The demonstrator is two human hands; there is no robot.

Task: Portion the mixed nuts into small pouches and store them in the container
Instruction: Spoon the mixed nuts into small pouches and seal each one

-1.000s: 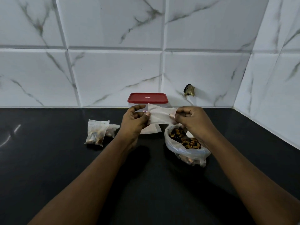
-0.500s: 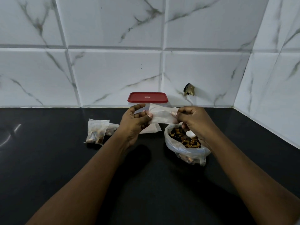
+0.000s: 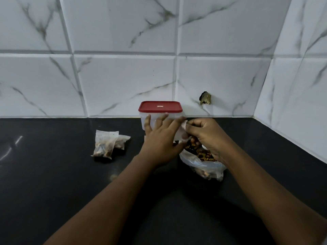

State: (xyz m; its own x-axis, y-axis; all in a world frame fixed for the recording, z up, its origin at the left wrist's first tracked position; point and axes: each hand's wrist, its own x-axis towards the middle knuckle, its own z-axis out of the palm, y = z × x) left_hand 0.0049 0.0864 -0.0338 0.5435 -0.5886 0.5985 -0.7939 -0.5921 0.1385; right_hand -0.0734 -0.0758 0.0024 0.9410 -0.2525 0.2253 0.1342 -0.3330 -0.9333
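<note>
A small white empty pouch is held between my two hands, just above the open clear bag of mixed nuts. My left hand lies across the pouch's left part, fingers spread, thumb under it. My right hand pinches the pouch's right edge. Behind the hands, the clear container with a red lid stands closed against the wall. Two filled pouches lie together on the counter to the left.
The black counter ends at a white marble-tile wall behind and at a tiled side wall on the right. A dark broken spot sits in the back wall to the right of the container.
My left hand has slid right across the pouch and spread its fingers, covering most of it. Both hands and the pouch have dropped slightly toward the nut bag.
</note>
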